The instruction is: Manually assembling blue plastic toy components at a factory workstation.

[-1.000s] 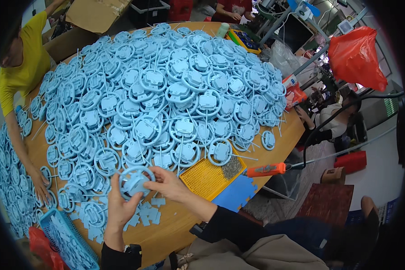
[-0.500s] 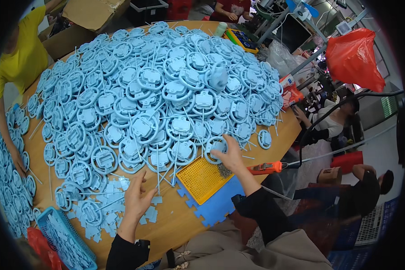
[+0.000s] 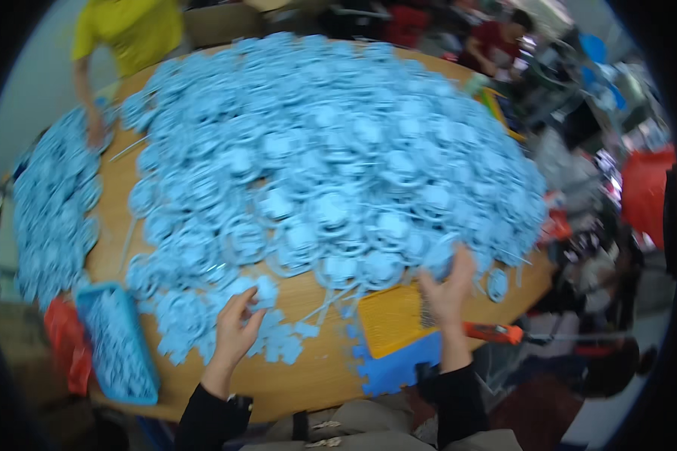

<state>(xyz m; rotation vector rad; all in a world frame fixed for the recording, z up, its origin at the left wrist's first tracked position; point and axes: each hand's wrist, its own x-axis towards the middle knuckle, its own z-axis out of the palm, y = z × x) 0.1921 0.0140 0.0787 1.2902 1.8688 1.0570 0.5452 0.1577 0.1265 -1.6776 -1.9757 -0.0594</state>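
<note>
A huge heap of light blue round plastic parts [image 3: 331,165] covers the wooden table [image 3: 293,379]. My left hand [image 3: 235,331] holds a small flat blue piece [image 3: 262,291] near the front edge, above a scatter of loose blue pieces [image 3: 282,342]. My right hand [image 3: 447,289] reaches into the heap's near right edge and grips a blue ring part [image 3: 438,254]. The picture is blurred by motion.
A yellow mat [image 3: 391,319] lies on a blue foam tile [image 3: 395,368] by my right wrist. An orange-handled tool [image 3: 493,332] sits at the right edge. A blue tray [image 3: 116,342] of parts stands front left. A person in yellow [image 3: 132,30] works at the far left.
The view has swung right. My right hand stays at the heap's near edge, now gripping a ring part. My left hand has lifted a small piece by the loose pieces.
</note>
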